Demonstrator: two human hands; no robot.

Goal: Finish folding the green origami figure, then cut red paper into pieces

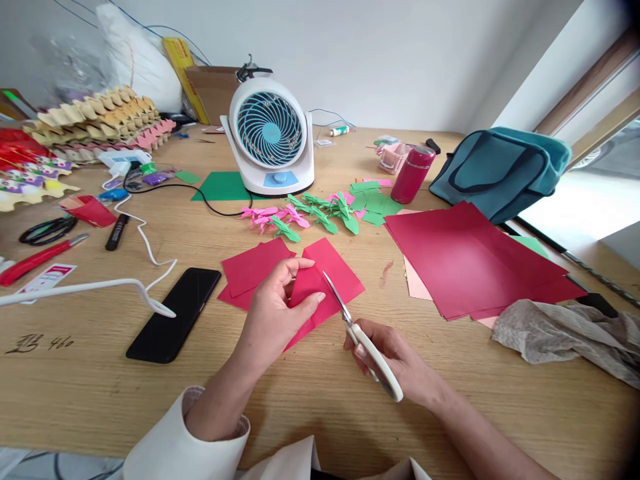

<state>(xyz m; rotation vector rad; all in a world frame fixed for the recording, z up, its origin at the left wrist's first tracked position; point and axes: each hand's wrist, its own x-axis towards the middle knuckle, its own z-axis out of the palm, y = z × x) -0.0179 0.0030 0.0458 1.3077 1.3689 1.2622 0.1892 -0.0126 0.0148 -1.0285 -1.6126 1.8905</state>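
Note:
Between the thumb and fingers of my left hand (pixel 280 303) is a piece of red paper (pixel 333 263), held just above the table. My right hand (pixel 395 357) grips a pair of scissors (pixel 373 357) with white handles. Their blades point up and left, and lie over or against the paper's right part; whether they have cut into it I cannot tell. Smaller red paper pieces (pixel 253 267) lie on the table behind my left hand. Beyond them rests a group of folded pink and green paper shapes (pixel 320 213).
A black phone (pixel 175 317) with a white cable near it lies left. Large red sheets (pixel 465 267) and a grey cloth (pixel 555 330) are on the right. Further back stand a white fan (pixel 273 133), a red flask (pixel 414 175) and a teal bag (pixel 495 170). Egg trays (pixel 100 123) sit far left.

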